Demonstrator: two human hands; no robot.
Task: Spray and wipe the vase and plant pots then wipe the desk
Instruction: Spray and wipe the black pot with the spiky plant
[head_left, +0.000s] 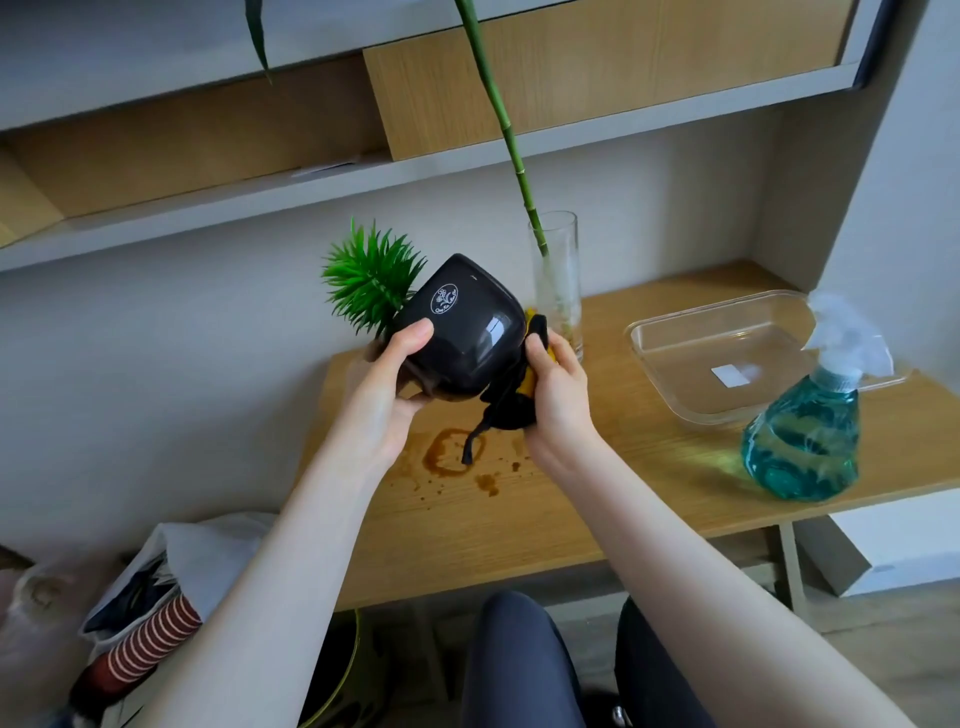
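Pot (462, 332), black and tipped on its side with its green plant (369, 278) pointing away to the left, is held above the tabletop (597, 483) by the left hand (387, 374), whose fingers are curled round it. A black and yellow cloth (511, 400) is gripped in the right hand (558, 389) and pressed against the pot's side. A glass vase (558, 291) with a green stalk, a clear tray (727, 353) and a blue spray bottle (802, 431) are set on the tabletop, where brown stains (457, 452) are seen below the pot.
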